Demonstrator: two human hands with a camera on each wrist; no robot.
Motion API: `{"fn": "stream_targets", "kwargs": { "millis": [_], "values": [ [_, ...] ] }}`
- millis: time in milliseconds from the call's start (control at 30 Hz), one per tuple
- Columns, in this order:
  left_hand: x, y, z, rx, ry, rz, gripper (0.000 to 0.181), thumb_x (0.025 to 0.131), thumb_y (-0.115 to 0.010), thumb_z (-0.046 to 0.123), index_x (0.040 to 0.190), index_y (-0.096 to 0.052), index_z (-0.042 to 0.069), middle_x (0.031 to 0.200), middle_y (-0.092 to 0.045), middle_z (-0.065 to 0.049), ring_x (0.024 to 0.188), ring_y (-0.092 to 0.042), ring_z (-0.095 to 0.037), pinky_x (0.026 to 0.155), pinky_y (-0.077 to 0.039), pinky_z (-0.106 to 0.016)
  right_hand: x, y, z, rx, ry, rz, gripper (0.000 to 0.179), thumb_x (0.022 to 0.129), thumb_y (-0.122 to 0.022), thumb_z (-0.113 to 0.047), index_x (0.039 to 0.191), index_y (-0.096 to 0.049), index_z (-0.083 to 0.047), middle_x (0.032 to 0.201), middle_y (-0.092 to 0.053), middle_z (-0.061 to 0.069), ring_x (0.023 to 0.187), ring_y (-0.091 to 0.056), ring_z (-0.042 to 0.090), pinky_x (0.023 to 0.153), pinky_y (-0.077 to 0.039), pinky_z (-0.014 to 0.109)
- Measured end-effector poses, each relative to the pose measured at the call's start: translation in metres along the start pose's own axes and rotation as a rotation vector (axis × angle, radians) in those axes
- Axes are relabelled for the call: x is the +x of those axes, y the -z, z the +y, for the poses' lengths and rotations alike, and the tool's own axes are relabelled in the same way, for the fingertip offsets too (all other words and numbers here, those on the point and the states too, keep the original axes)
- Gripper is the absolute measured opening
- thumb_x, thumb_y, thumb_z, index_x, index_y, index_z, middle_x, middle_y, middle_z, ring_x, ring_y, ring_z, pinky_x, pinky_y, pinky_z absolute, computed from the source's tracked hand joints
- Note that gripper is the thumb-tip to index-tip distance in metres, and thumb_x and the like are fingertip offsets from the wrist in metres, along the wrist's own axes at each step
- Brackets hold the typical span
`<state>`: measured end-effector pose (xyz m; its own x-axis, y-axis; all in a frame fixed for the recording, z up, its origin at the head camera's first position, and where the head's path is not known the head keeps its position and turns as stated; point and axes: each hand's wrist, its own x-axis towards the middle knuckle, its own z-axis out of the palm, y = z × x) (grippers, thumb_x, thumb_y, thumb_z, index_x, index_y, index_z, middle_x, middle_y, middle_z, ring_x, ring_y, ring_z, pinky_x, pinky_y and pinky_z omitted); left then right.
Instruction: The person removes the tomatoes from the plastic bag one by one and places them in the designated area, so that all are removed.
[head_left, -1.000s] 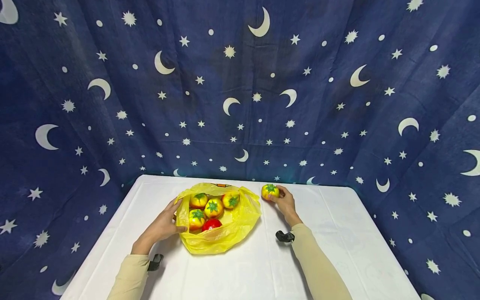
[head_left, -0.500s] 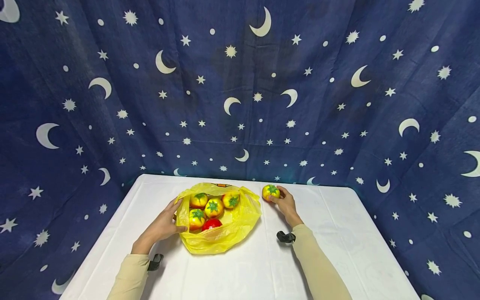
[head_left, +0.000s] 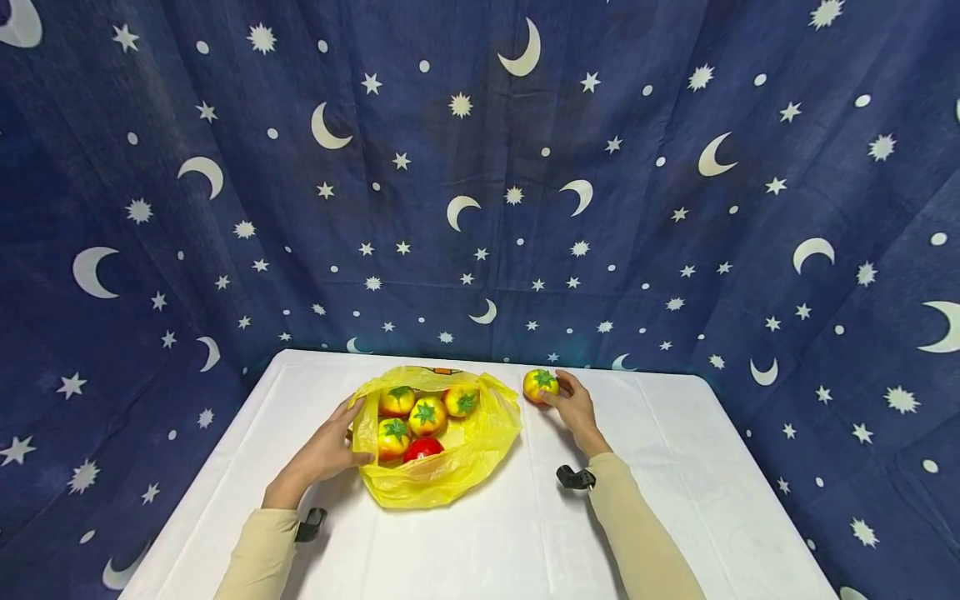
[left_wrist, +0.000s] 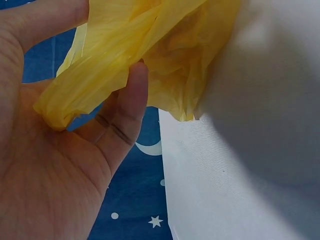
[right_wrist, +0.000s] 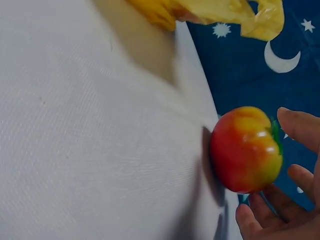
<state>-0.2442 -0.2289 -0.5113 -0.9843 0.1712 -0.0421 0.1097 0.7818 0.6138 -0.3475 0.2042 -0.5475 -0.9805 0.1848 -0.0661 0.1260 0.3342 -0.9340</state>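
A yellow plastic bag lies on the white table with its mouth spread. Inside are several toy tomatoes, yellow-red with green leaf tops, and one plain red round piece. My left hand holds the bag's left rim; in the left wrist view the yellow film runs between thumb and fingers. To the right of the bag, another toy tomato rests on the table. My right hand is beside it, fingers loosely bent; in the right wrist view the thumb stands apart from it, while one finger appears to touch its side.
The white-covered table stretches in front of the bag and to the right of the right arm. A dark blue cloth with moons and stars hangs behind the table and at both sides.
The right wrist has shifted slightly to the right and toward the person. The tomato beside it, the bag and the left hand stay in place.
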Motion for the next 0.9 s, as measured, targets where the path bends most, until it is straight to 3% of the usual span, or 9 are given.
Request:
{"fn": "stream_targets", "kwargs": {
  "millis": [300, 667, 900],
  "values": [
    [-0.002, 0.001, 0.0, -0.007, -0.004, 0.003, 0.105, 0.073, -0.085, 0.021, 0.156, -0.022, 0.005, 0.163, -0.016, -0.02, 0.115, -0.058, -0.037, 0.1, -0.047, -0.055, -0.015, 0.01, -0.019, 0.074, 0.106, 0.01, 0.065, 0.087, -0.073, -0.018, 0.146, -0.045, -0.011, 0.151, -0.044, 0.014, 0.143, -0.038, 0.03, 0.119, -0.029, 0.044],
    [-0.003, -0.002, -0.003, 0.003, 0.008, -0.006, 0.106, 0.073, -0.086, 0.024, 0.156, -0.022, 0.007, 0.163, -0.016, -0.019, 0.115, -0.057, -0.035, 0.099, -0.047, -0.055, -0.041, 0.015, -0.047, 0.137, 0.212, 0.008, 0.062, 0.088, -0.072, -0.011, 0.145, -0.046, -0.009, 0.152, -0.043, 0.011, 0.144, -0.036, 0.027, 0.12, -0.029, 0.041],
    [-0.002, -0.002, -0.002, 0.0, 0.001, -0.001, 0.106, 0.074, -0.085, 0.023, 0.157, -0.021, 0.007, 0.163, -0.015, -0.019, 0.119, -0.056, -0.038, 0.101, -0.045, -0.056, -0.057, 0.014, -0.064, 0.205, 0.248, -0.024, 0.061, 0.088, -0.072, -0.009, 0.144, -0.047, -0.008, 0.151, -0.044, 0.013, 0.143, -0.038, 0.028, 0.118, -0.032, 0.046]
  ]
}}
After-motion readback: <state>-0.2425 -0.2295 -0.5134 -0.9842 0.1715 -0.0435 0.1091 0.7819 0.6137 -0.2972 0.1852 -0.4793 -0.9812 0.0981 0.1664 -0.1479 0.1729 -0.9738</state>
